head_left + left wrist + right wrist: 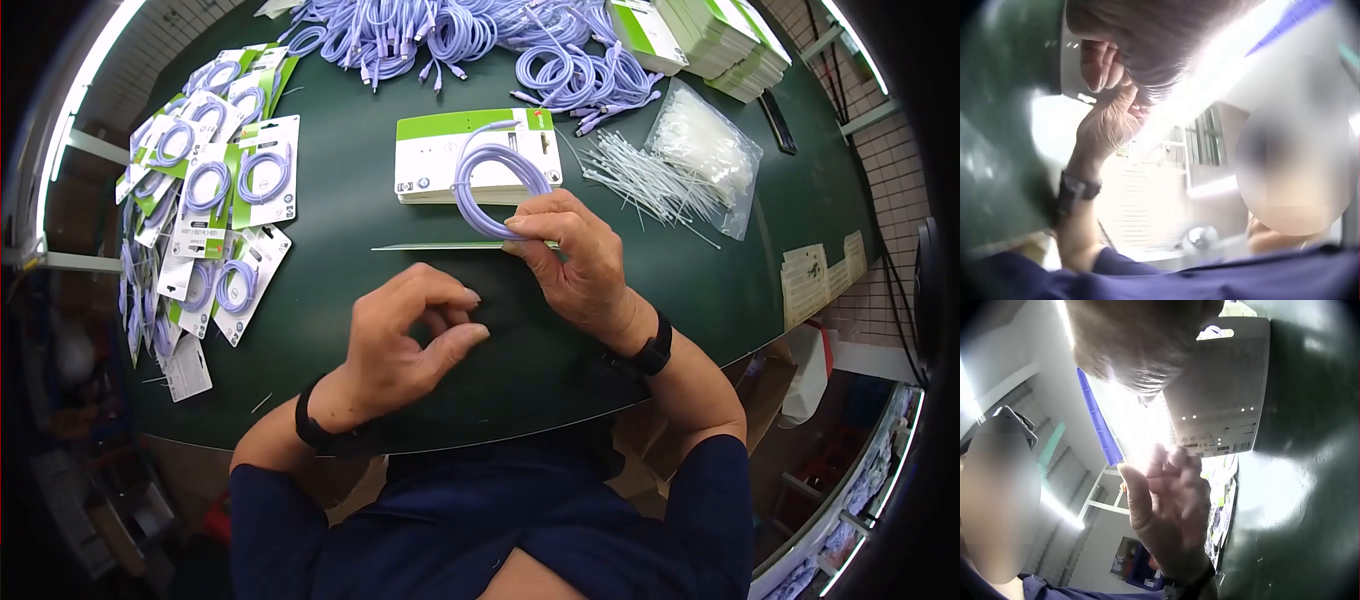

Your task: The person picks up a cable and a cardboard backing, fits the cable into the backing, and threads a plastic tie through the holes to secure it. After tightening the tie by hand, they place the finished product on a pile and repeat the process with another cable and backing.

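My right hand [578,262] pinches a coiled lilac cable [466,205] together with a packaging card [430,246], which the head view shows nearly edge-on. In the right wrist view the card's printed back [1222,394] faces the camera, with small holes through it. My left hand [405,335] is to the left of the card and nearer my body, thumb and fingers loosely curved with a gap between their tips. Nothing shows in it. Behind the coil lies a stack of green and white cards [425,160], partly covered by the coil.
Carded cables [265,175] are piled at the left. Loose lilac cables [450,35] heap along the back. White cable ties [640,170] lie beside a clear plastic bag [715,150] at the right, with more card stacks [715,45] behind. The green table's [540,390] front edge is near my body.
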`<action>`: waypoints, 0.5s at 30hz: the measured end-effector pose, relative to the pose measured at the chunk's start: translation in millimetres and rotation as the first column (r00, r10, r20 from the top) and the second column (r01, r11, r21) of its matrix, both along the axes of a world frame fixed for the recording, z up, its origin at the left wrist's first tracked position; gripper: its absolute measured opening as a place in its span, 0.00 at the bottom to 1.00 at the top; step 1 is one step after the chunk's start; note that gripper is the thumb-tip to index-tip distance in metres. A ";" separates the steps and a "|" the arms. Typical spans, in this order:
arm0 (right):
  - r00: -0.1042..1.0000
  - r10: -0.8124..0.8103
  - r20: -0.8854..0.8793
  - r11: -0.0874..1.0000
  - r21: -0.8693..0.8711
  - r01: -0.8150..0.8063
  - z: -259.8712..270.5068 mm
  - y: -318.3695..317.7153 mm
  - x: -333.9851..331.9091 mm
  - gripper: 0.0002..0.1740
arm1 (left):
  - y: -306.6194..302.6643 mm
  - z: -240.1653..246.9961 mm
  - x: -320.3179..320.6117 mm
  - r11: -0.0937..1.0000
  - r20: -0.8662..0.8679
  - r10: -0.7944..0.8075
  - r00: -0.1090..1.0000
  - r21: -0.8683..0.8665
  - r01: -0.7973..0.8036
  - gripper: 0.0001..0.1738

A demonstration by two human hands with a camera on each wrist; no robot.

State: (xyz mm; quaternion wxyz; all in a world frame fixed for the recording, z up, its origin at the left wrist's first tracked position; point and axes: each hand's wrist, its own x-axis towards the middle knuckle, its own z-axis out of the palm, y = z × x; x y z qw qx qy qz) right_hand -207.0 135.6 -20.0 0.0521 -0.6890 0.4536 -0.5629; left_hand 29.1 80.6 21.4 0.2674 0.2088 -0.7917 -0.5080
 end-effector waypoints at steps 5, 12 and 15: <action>0.989 0.127 -0.078 0.990 -0.052 -0.132 -1.1 3.7 -2.0 0.20 | 0.3 -15.3 -7.8 0.285 -0.060 0.158 0.986 0.959 0.013 0.18; 0.958 0.226 -0.176 0.974 0.053 -0.220 11.8 13.0 -0.4 0.23 | -0.5 -31.7 -5.5 0.147 -0.064 0.217 0.974 0.989 0.033 0.14; 0.954 0.223 -0.201 0.973 0.106 -0.206 28.5 10.9 -2.9 0.22 | 5.8 -28.6 -10.1 0.332 -0.121 0.238 0.964 0.942 0.037 0.13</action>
